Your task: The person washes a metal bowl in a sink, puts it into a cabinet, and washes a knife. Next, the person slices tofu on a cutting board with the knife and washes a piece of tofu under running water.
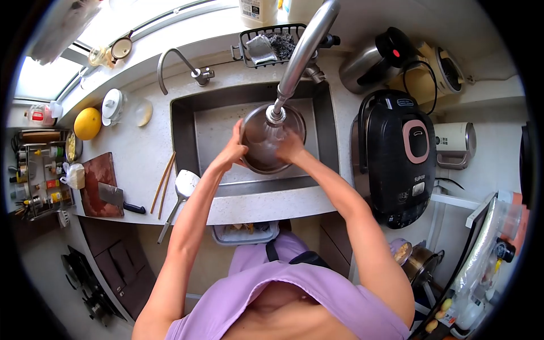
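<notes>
Hands come first: the left hand (233, 152) grips the left rim of a round, dark grey metal bowl (266, 148), fingers curled over the edge, while the right hand (290, 148) is pressed inside the bowl at its right side, fingers bent against the inner wall; whether it holds a cloth or sponge I cannot tell. The bowl is tilted up towards the camera, held over the rectangular stainless-steel sink (207, 127), right beneath the tall curved chrome tap (297, 54). To do this rinse well, I judge the left hand should keep a firm hold on the rim and turn the bowl bit by bit, so the right hand's rubbing reaches the whole inside, with the bowl kept low in the sink against splashing. On the pale speckled tabletop (141, 153) left of the sink lie wooden chopsticks (164, 182) and a steel spatula (180, 195).
</notes>
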A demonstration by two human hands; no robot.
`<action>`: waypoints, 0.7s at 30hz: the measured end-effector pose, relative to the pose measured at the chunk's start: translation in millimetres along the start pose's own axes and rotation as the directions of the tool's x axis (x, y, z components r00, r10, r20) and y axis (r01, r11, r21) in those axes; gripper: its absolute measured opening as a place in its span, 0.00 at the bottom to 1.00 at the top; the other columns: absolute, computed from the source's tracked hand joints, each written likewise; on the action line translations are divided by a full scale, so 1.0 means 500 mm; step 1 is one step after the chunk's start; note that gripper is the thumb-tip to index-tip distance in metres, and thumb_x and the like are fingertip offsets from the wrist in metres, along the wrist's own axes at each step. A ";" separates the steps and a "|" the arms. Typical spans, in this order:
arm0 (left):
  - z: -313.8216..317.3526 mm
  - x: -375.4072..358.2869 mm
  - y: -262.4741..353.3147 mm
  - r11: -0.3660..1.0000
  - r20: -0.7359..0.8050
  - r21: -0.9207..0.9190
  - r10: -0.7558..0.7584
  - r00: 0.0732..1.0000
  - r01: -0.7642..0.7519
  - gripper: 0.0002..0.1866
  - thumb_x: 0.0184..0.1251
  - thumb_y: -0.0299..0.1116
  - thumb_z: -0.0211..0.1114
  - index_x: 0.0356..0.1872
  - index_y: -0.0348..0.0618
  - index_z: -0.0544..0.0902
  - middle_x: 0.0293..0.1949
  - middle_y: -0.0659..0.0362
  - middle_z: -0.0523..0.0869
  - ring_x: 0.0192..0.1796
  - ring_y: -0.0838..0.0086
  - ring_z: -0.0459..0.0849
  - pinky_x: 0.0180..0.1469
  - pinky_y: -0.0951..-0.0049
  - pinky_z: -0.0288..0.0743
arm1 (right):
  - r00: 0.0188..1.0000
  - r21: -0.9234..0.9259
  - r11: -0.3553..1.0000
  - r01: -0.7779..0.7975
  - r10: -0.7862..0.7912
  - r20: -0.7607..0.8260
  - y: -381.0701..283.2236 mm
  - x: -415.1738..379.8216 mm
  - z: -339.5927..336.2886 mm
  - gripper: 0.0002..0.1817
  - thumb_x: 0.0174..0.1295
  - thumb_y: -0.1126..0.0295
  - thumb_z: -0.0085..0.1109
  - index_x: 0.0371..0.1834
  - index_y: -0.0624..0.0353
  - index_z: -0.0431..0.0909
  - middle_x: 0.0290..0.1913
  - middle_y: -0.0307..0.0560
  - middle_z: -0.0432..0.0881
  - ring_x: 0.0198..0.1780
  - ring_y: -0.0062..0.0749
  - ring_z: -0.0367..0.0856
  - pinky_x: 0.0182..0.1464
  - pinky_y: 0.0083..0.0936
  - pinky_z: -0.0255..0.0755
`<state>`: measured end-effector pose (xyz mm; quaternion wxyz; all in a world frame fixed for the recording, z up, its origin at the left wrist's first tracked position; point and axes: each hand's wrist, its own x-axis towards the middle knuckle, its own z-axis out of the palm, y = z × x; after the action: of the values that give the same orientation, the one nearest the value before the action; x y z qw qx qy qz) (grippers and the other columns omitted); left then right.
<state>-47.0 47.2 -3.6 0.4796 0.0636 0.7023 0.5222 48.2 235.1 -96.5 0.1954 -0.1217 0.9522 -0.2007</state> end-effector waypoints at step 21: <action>0.064 0.092 -0.033 0.791 -0.203 0.604 0.265 0.943 -0.092 0.49 0.49 0.15 0.49 0.74 0.71 0.50 0.58 0.33 0.68 0.57 0.34 0.73 0.61 0.49 0.70 | 0.932 0.733 0.680 0.019 0.254 -0.259 -0.075 0.068 0.155 0.23 0.65 0.69 0.46 0.65 0.59 0.68 0.65 0.53 0.70 0.68 0.41 0.65 0.70 0.35 0.56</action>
<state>-41.1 88.8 -44.5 0.2810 0.2013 0.8796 0.3267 56.3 165.4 -156.9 0.0727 0.0643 0.8194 -0.5650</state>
